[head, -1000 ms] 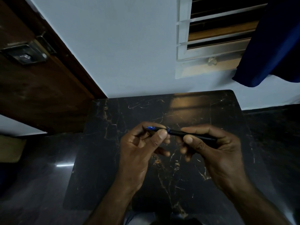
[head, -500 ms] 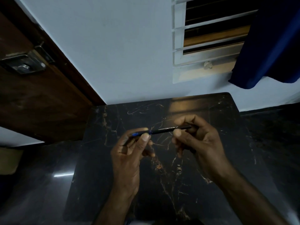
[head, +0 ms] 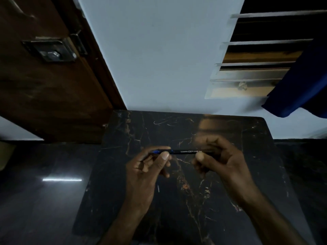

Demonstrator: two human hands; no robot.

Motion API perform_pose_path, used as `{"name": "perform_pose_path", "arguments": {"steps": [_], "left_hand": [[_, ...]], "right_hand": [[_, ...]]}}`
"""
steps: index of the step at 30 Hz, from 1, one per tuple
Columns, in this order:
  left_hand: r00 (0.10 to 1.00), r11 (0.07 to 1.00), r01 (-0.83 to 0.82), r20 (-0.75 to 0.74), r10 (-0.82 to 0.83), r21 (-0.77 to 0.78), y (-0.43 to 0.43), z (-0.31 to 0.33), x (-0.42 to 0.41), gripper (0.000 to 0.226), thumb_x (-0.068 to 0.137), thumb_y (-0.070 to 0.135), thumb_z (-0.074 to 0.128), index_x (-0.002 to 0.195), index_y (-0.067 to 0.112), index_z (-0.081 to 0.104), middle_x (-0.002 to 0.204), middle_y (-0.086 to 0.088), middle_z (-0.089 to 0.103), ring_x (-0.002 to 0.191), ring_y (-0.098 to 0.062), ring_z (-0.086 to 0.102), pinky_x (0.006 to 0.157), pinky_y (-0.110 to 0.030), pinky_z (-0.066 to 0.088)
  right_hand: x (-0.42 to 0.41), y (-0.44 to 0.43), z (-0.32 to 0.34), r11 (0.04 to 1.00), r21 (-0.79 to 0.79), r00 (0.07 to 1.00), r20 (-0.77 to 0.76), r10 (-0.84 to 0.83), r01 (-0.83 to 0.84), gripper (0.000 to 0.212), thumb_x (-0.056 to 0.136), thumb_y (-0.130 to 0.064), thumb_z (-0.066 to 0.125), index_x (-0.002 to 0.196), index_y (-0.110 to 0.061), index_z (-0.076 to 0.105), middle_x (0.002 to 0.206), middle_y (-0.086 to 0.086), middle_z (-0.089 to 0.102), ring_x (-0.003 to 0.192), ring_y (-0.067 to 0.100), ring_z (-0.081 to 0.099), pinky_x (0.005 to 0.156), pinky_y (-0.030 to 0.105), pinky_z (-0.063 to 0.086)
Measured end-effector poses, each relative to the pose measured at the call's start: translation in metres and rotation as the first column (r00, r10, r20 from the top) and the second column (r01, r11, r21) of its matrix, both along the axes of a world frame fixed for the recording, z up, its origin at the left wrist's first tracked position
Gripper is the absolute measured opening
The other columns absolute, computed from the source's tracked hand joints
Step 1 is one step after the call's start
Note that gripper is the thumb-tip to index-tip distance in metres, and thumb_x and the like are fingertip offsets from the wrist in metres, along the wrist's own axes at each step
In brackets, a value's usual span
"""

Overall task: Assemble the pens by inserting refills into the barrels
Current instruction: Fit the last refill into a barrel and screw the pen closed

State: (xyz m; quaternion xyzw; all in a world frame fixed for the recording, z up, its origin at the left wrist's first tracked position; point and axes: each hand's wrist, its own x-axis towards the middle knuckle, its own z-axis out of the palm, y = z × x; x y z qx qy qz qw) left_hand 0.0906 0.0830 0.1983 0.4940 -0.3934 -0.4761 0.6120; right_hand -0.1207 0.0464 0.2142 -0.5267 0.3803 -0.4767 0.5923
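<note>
Left hand (head: 146, 167), thumb and fingers pinched on blue tip section (head: 160, 151); black barrel (head: 191, 152) held level in mid-air above dark marble tabletop (head: 177, 209); right hand (head: 221, 161) curled round barrel's far end. Appeared to be seating of tip section; called next for straight push or twist along the axis. Tabletop edges well apart from both hands, open room either side.

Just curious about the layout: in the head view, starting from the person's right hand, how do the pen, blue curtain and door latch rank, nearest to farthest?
1. Pen: held in the right hand.
2. Blue curtain: upper right.
3. Door latch: far upper left.
</note>
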Motion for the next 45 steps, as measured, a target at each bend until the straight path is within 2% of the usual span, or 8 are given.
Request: {"name": "perform_pose_path", "arguments": {"steps": [6,11,15,18,23,26,34,45], "left_hand": [[0.997,0.997,0.068,0.018,-0.069,0.035,0.006,-0.012,0.031,0.019,0.087,0.034,0.079,0.102,0.022,0.084,0.084,-0.012,0.078,0.074,-0.017,0.073,0.057,-0.027,0.059],[0.997,0.992,0.083,0.001,-0.083,0.094,0.011,-0.025,0.044,0.019,0.084,0.039,0.080,0.098,0.027,0.084,0.084,-0.013,0.078,0.071,-0.017,0.072,0.056,-0.026,0.058],[0.994,0.986,0.106,0.003,-0.107,0.127,0.008,-0.034,0.053,0.022,0.082,0.043,0.081,0.095,0.026,0.084,0.084,-0.014,0.078,0.071,-0.018,0.072,0.056,-0.026,0.057],[0.990,0.981,0.136,0.003,-0.138,0.138,0.004,-0.038,0.057,0.036,0.078,0.057,0.087,0.096,0.027,0.085,0.083,-0.014,0.077,0.070,-0.018,0.072,0.057,-0.027,0.057],[0.985,0.976,0.160,0.040,-0.168,0.146,-0.003,-0.047,0.069,0.044,0.077,0.067,0.085,0.099,0.029,0.084,0.083,-0.011,0.078,0.070,-0.016,0.072,0.057,-0.027,0.058],[0.982,0.971,0.172,0.048,-0.183,0.167,-0.007,-0.052,0.074,0.040,0.078,0.065,0.085,0.097,0.030,0.084,0.083,-0.010,0.078,0.067,-0.015,0.071,0.056,-0.027,0.057],[0.983,0.953,0.178,0.006,-0.185,0.244,-0.024,-0.066,0.079,0.028,0.079,0.047,0.082,0.082,0.019,0.082,0.073,-0.011,0.075,0.062,-0.016,0.069,0.055,-0.026,0.055],[0.928,0.937,0.320,0.156,-0.340,0.136,-0.028,-0.085,0.101,0.032,0.088,0.060,0.079,0.093,0.028,0.081,0.085,-0.009,0.077,0.064,-0.021,0.075,0.062,-0.034,0.062]], "right_hand": [[0.023,0.013,-0.007,0.999,0.041,0.989,-0.145,-0.018,0.024,0.037,0.104,-0.030,0.058,0.079,-0.006,0.070,0.058,0.020,0.065,0.047,0.033,0.064,0.049,0.038,0.052],[0.036,0.024,-0.013,0.994,0.101,0.990,-0.136,-0.033,0.047,0.027,0.093,-0.031,0.076,0.116,-0.018,0.070,0.081,0.023,0.074,0.066,0.034,0.069,0.057,0.037,0.056],[0.042,0.027,-0.022,0.992,0.107,0.986,-0.157,-0.047,0.064,0.008,0.090,-0.019,0.074,0.091,-0.011,0.072,0.073,0.021,0.072,0.062,0.031,0.068,0.057,0.038,0.056],[0.050,0.028,-0.028,0.983,0.137,0.977,-0.188,-0.097,0.124,0.034,0.098,-0.032,0.061,0.078,-0.006,0.072,0.059,0.021,0.067,0.051,0.033,0.065,0.053,0.042,0.053],[0.059,0.024,-0.034,0.984,0.159,0.987,-0.149,-0.063,0.087,0.030,0.089,-0.017,0.074,0.115,-0.004,0.067,0.081,0.024,0.073,0.067,0.036,0.067,0.059,0.044,0.055],[0.063,0.018,-0.042,0.985,0.141,0.986,-0.146,-0.078,0.099,0.013,0.093,-0.013,0.071,0.094,-0.001,0.069,0.073,0.021,0.071,0.063,0.033,0.067,0.059,0.043,0.055],[0.071,0.013,-0.068,0.959,0.260,0.960,-0.277,-0.033,0.108,0.065,0.093,-0.066,0.061,0.061,-0.009,0.062,0.040,0.007,0.045,0.032,0.016,0.037,0.042,0.024,0.035],[0.087,0.008,-0.083,0.869,0.484,0.993,-0.095,-0.068,0.105,0.062,0.097,-0.050,0.064,0.051,-0.013,0.044,0.034,0.003,0.035,0.030,0.013,0.027,0.045,0.030,0.021]]}}
